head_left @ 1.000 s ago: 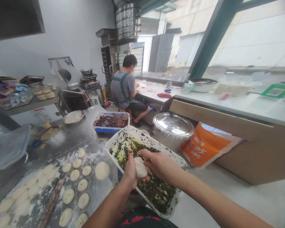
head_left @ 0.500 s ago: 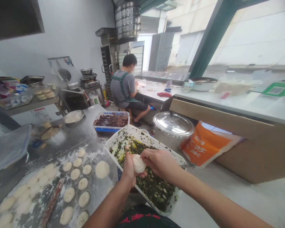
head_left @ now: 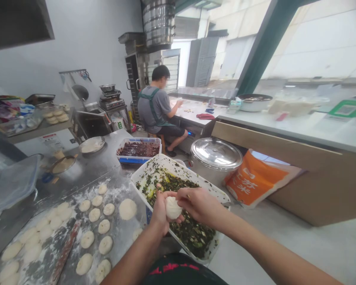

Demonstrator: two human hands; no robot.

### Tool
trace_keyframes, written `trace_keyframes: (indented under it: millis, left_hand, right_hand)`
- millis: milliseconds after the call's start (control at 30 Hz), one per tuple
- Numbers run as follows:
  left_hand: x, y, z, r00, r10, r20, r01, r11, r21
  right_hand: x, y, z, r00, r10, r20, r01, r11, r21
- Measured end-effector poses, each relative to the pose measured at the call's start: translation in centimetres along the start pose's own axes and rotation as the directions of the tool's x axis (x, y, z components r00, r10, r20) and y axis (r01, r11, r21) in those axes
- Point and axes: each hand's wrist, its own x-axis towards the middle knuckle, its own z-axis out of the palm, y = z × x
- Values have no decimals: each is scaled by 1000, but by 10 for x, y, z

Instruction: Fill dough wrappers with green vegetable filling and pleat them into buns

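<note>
A pleated white dough bun (head_left: 173,208) rests in my left hand (head_left: 160,213), whose fingers curl round its underside and far side. My right hand (head_left: 194,202) pinches the bun's edge from the right with its fingertips. Both hands are over a white tub (head_left: 139,180) of chopped green filling (head_left: 195,237). On the floured steel table to the left sit several shaped buns (head_left: 87,239), a flat dough wrapper (head_left: 127,209), overlapping dough rounds (head_left: 32,239) and a rolling pin (head_left: 65,251).
Behind the tub stands a container of dark red filling (head_left: 139,149). A lidded steel pot (head_left: 216,153) and an orange sack (head_left: 252,180) are to the right. A co-worker (head_left: 156,103) sits at the white counter (head_left: 192,114) farther back.
The bun has turned slightly in my hands, which stay almost in place. The co-worker's arm has lifted a little off the counter.
</note>
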Motion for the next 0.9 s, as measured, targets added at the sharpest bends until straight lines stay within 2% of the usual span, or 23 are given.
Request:
trace_keyframes:
  millis: [67, 133, 233, 300, 433, 533, 633, 700, 767, 833, 900]
  left_hand:
    - [-3, 1, 2, 1000, 17, -10, -16, 999, 30]
    - [-5, 2, 4, 1000, 14, -24, -12, 998, 63]
    - [-4, 0, 5, 998, -56, -24, 57, 996, 66]
    - [-4, -3, 4, 996, -84, -6, 85, 996, 28]
    - [-5, -9, 5, 1000, 15, -2, -15, 1000, 16]
    - [-4, -10, 7, 999, -31, -44, 32, 999, 40]
    - [-2, -10, 6, 995, -95, -8, 95, 995, -8]
    - [-1, -12, 5, 997, -74, 28, 75, 995, -61]
    - [-1, -14, 5, 999, -41, 19, 42, 995, -87]
    - [-1, -14, 3, 998, -69, -9, 68, 996, -54]
    - [-1, -13, -1, 990, -140, -7, 140, 990, -3]
  right_hand:
    - [-2, 1, -4, 1000, 25, 3, -25, 998, 56]
    - [-3, 2, -6, 1000, -23, 18, 22, 997, 78]
    - [-4, 5, -3, 988, -143, 63, 143, 990, 4]
    - [-4, 7, 0, 985, -158, 72, 164, 984, -74]
    - [-3, 11, 1, 990, -139, 22, 140, 984, -110]
    - [-3, 12, -2, 976, -210, 55, 215, 970, -117]
    - [-2, 13, -5, 953, -283, 103, 298, 938, -175]
    - [-2, 13, -5, 954, -285, 94, 299, 933, -201]
    - [-1, 14, -4, 956, -285, 68, 293, 937, -193]
    - [0, 15, -2, 938, -336, 84, 346, 923, -167]
    - [3, 17, 1, 896, -414, 164, 437, 887, -150]
